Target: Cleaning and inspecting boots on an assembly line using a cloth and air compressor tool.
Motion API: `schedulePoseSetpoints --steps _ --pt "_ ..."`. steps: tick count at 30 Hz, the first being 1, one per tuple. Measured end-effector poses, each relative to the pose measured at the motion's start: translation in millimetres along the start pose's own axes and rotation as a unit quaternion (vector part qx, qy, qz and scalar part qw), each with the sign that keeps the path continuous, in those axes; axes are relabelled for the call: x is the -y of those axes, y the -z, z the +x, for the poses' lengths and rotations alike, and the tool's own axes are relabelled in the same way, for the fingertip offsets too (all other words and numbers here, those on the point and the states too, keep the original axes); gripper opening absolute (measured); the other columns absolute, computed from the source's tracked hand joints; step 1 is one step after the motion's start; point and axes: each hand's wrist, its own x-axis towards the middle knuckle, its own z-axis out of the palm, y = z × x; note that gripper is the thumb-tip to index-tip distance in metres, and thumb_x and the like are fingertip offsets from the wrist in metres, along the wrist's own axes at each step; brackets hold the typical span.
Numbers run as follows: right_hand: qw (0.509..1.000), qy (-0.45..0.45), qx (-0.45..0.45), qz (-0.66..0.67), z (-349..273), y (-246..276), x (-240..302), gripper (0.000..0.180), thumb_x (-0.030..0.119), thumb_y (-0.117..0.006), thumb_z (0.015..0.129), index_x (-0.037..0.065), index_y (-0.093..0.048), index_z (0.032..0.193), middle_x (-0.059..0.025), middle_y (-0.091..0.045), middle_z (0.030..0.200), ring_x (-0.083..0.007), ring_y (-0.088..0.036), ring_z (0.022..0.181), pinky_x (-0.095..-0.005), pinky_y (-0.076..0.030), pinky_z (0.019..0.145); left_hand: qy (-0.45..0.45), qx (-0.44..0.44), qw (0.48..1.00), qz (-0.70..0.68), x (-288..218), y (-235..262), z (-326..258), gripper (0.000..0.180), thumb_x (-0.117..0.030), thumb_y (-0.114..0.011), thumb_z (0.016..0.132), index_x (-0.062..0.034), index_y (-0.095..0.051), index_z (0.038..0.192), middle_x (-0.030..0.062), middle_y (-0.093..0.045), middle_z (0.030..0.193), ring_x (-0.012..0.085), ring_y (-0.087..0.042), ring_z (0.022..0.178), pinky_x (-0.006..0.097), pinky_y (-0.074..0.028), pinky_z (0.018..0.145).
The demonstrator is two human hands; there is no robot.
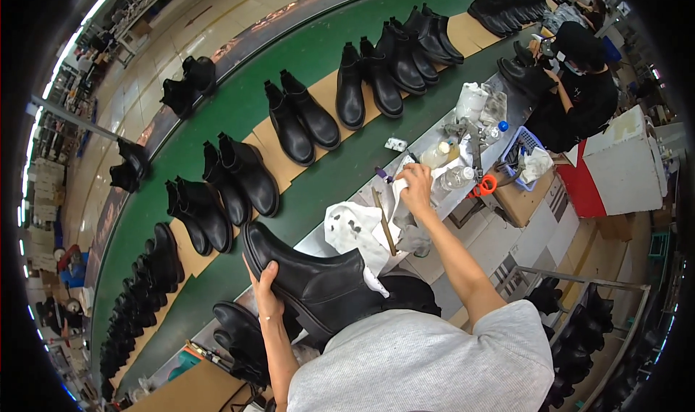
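A black ankle boot lies tilted on its side in front of my body, its toe pointing up and left. My left hand is closed around the front of its sole, thumb on the edge. White material shows at the boot's top opening. Out to the right, my right hand has its fingers bunched on a white cloth, beside a bottle with a pale cap. Between the hands lie a stained white rag and a thin brown stick.
A green conveyor carries pairs of black boots on cardboard strips. On the metal bench are a clear bottle, orange-handled scissors and a blue basket. A co-worker handles boots at the far right. Racked boots stand behind.
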Motion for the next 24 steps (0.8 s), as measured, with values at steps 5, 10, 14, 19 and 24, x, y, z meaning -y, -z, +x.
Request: schedulePoseSetpoints --steps 5,10,14,19,24 --pt "0.748 -0.279 -0.046 0.601 -7.0 22.6 -5.8 0.009 0.007 -0.056 0.082 0.006 -0.054 0.090 -0.0037 -0.062 0.087 -0.0109 -0.057 0.079 -0.0241 -0.045 0.069 -0.045 -0.031 0.998 0.011 3.7 1.3 4.2 0.063 -0.022 -0.063 0.075 0.0002 -0.039 0.128 0.0130 -0.054 0.115 0.0248 -0.055 0.103 0.035 -0.044 0.091" --pt "0.767 -0.343 -0.278 0.466 23.1 36.0 -40.5 0.026 0.016 -0.057 0.087 0.008 -0.053 0.111 -0.0049 -0.063 0.082 -0.0080 -0.056 0.060 -0.0213 -0.043 0.049 -0.045 -0.010 0.999 0.019 3.4 -10.7 9.9 0.064 -0.022 -0.062 0.074 0.0010 -0.038 0.130 0.0134 -0.054 0.116 0.0248 -0.054 0.104 0.033 -0.043 0.092" --pt "0.708 -0.434 -0.065 0.553 38.8 45.7 -62.0 0.041 0.018 -0.056 0.088 0.008 -0.046 0.127 -0.0077 -0.064 0.081 -0.0088 -0.056 0.055 -0.0220 -0.042 0.044 -0.022 -0.005 0.999 0.039 2.5 -12.6 9.1 0.064 -0.021 -0.061 0.075 0.0019 -0.038 0.130 0.0131 -0.054 0.118 0.0241 -0.054 0.105 0.033 -0.042 0.094" --pt "0.952 -0.117 -0.037 0.282 -8.0 40.2 -1.5 0.044 0.003 -0.045 0.084 0.005 -0.043 0.128 -0.0172 -0.060 0.100 -0.0268 -0.058 0.083 -0.0320 -0.049 0.067 -0.003 0.016 0.999 0.031 -1.8 -11.5 4.0 0.086 -0.023 -0.064 0.072 -0.0072 -0.020 0.144 0.0098 -0.045 0.126 0.0220 -0.046 0.111 0.030 -0.033 0.097" --pt "0.991 -0.007 0.001 0.132 -42.3 39.2 10.7 0.068 -0.019 -0.036 0.066 0.007 -0.041 0.129 -0.0252 -0.046 0.110 -0.0428 -0.050 0.099 -0.0431 -0.045 0.083 -0.010 0.037 0.998 0.045 -6.8 -18.4 3.4 0.082 -0.019 -0.064 0.072 -0.0071 -0.023 0.142 0.0088 -0.047 0.121 0.0205 -0.047 0.108 0.030 -0.035 0.095"
